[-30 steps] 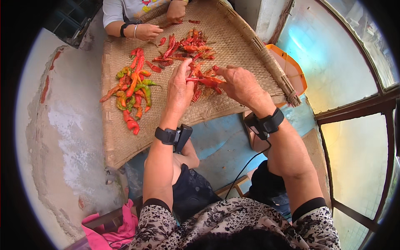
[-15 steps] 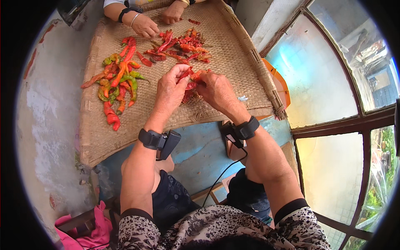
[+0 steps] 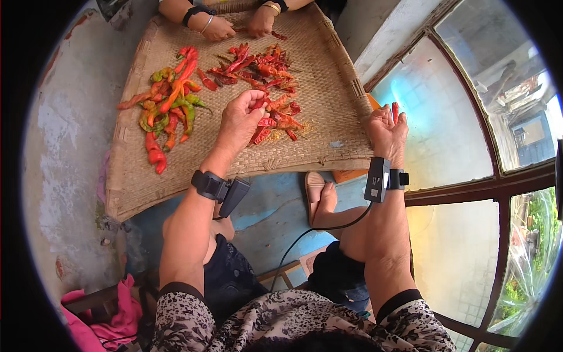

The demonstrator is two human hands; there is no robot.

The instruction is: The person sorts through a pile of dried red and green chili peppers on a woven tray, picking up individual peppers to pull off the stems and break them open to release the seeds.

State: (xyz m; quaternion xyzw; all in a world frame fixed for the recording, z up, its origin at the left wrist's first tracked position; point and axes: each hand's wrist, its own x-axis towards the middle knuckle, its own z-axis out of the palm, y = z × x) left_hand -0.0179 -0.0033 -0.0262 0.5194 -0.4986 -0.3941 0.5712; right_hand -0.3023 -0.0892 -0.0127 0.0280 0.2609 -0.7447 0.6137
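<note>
Over the near part of a woven tray (image 3: pixel 205 152), my left hand (image 3: pixel 236 122) is closed in a pinch on a red chili pepper (image 3: pixel 257 104). Below its fingers lie several torn red chili peppers (image 3: pixel 286 121) with loose yellow seeds around them. My right hand (image 3: pixel 387 132) is out past the tray's right edge, palm up and fingers curled, with a small red chili piece (image 3: pixel 395 111) held at the fingertips. An orange container (image 3: pixel 373 101) shows partly behind that hand; its inside is hidden.
Whole red and green chili peppers (image 3: pixel 170 100) are heaped on the tray's left; dried red ones (image 3: pixel 264 64) lie farther back. A co-worker's hands (image 3: pixel 218 28) rest at the far edge. Framed window panes (image 3: pixel 451 135) stand close on the right, a wall (image 3: pixel 70 146) on the left.
My right hand has left the chili peppers by my left hand and swung right, past the tray's edge, carrying a red piece. My left hand stays nearly in place. The co-worker's hands shifted slightly.
</note>
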